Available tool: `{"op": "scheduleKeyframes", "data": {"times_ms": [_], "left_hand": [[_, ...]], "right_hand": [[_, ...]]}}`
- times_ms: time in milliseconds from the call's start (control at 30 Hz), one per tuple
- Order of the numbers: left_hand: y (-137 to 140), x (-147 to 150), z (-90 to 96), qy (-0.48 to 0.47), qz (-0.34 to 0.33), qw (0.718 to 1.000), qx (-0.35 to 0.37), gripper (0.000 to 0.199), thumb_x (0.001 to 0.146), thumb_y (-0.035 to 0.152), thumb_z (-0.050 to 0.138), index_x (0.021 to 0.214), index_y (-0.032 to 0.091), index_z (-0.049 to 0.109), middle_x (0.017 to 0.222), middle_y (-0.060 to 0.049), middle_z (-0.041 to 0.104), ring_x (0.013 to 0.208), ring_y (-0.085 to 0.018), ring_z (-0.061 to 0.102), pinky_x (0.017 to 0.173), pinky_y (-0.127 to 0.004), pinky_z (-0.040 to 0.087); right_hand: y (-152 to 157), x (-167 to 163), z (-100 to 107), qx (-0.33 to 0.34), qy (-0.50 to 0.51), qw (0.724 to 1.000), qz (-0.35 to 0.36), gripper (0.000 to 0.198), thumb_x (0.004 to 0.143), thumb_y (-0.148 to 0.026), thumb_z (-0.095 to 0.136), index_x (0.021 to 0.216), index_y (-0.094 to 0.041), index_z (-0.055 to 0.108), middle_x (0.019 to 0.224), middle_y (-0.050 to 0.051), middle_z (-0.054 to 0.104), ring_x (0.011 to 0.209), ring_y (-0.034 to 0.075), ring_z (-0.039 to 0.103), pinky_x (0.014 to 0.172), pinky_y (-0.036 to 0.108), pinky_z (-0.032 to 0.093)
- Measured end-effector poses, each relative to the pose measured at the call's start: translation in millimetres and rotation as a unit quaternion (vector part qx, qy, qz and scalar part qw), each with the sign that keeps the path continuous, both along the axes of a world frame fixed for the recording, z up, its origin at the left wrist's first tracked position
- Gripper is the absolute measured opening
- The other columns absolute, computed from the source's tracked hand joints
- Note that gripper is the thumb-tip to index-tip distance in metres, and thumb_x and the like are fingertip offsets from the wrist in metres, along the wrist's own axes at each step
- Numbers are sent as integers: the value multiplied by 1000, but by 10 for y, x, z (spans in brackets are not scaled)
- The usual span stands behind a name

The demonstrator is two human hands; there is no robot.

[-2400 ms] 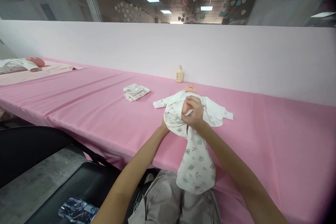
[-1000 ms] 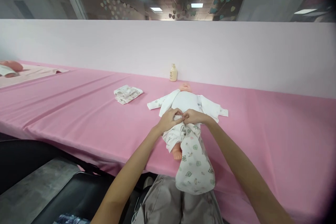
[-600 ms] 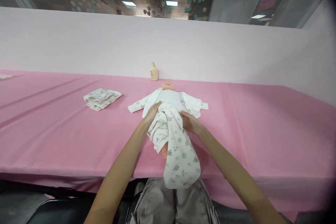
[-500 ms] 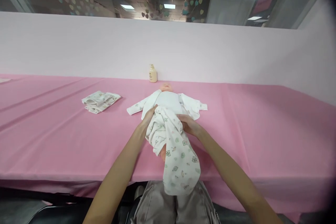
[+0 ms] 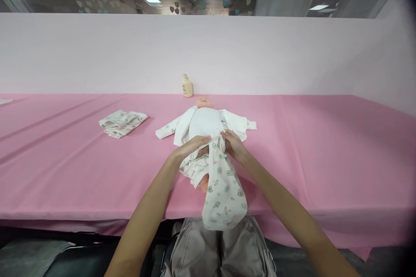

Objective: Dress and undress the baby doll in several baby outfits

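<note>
A baby doll (image 5: 204,103) lies on its back with its head away from me, dressed in a white long-sleeved top (image 5: 206,122). White baby pants (image 5: 225,190) with small green and grey animal prints cover its lower body, and one leg of them hangs over the table's front edge. At the waistband, my left hand (image 5: 199,143) is closed on the cloth from the left. My right hand (image 5: 234,145) pinches the same waistband on the right, close to the left. A bit of the doll's leg (image 5: 204,182) shows below the bunched left pant leg.
A folded printed cloth (image 5: 122,123) lies to the left on the pink tablecloth (image 5: 81,173). Against the white wall (image 5: 146,52) stands a cream pump bottle (image 5: 187,86). The table's front edge is just above my lap (image 5: 221,246).
My left hand has shifted right and inward along the waistband, and my right hand has moved slightly up. The two hands are now closer together. The view has tilted slightly.
</note>
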State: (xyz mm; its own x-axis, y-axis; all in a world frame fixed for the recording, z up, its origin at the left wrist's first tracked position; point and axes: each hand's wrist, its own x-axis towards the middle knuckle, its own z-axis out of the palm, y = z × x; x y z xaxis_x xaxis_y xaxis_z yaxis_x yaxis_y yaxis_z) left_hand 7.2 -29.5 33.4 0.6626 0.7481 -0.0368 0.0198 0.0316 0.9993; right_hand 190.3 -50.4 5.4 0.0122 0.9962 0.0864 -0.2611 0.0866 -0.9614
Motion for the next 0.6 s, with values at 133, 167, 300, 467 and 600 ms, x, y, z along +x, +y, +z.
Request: {"op": "scheduleKeyframes", "data": {"times_ms": [133, 167, 300, 467, 600], "left_hand": [[17, 8, -21, 25, -54, 998, 33, 46, 72, 34, 73, 43, 19, 41, 39, 5, 32, 39, -7, 29, 46, -27, 32], [32, 8, -42, 8, -34, 999, 18, 43, 71, 31, 73, 44, 19, 42, 39, 5, 33, 39, -8, 32, 47, -27, 34], [77, 5, -103, -74, 45, 990, -107, 16, 68, 22, 71, 59, 16, 58, 48, 1, 52, 43, -13, 49, 54, -30, 46], [89, -10, -89, -120, 16, 944, -306, 24, 73, 32, 61, 82, 11, 68, 73, -12, 70, 73, -30, 68, 74, -43, 54], [101, 7, -90, -148, 47, 942, -298, 25, 76, 25, 61, 94, 9, 68, 78, -11, 72, 77, -29, 70, 79, -42, 55]], "right_hand": [[-49, -57, -4, -13, 5, 1000, 12, 38, 66, -51, 74, 76, -20, 54, 65, -4, 54, 57, 11, 49, 53, 22, 41], [-63, -63, -2, -7, -5, 1000, 23, 37, 69, -53, 72, 73, -20, 54, 64, -4, 54, 57, 11, 49, 53, 23, 41], [-124, -43, 25, -4, -33, 994, 109, 39, 74, -57, 67, 69, -19, 59, 68, 0, 61, 62, 14, 56, 59, 26, 46], [-161, -1, 77, -13, -53, 982, 178, 33, 65, -37, 80, 89, -19, 67, 83, 2, 69, 73, 17, 64, 71, 28, 51], [-134, 0, 66, -47, 2, 989, 138, 28, 71, -32, 74, 95, -21, 67, 86, 2, 70, 72, 17, 65, 68, 28, 53]]}}
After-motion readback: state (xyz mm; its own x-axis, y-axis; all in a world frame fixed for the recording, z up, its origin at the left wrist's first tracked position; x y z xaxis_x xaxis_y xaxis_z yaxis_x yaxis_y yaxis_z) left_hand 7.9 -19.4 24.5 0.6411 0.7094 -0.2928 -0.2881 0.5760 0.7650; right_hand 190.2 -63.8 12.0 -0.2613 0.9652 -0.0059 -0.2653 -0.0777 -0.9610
